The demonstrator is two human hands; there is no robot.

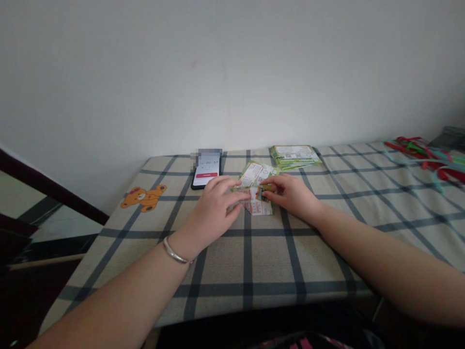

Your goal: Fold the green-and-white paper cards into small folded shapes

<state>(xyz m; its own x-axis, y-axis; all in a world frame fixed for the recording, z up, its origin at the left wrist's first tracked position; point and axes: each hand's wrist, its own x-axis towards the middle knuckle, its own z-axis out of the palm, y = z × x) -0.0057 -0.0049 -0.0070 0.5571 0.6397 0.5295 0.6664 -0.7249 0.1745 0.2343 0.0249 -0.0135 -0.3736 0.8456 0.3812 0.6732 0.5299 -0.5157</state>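
My left hand, with a silver bangle at the wrist, has its fingertips closed on the left side of a small printed leaflet with white, red and yellow print. My right hand pinches the same leaflet at its right side, thumb and fingers bent together. Partly beneath and behind the fingers lies another green-and-white printed leaflet, tilted on the cloth. Fingers cover part of both papers, so I cannot tell whether they are joined by a fold. Farther back sits a stack of similar leaflets.
A phone showing a running timer lies behind my left hand. An orange teddy bear picture is on the checked tablecloth at the left. Red, green and pale blue strips lie at the far right. A white wall rises behind the table.
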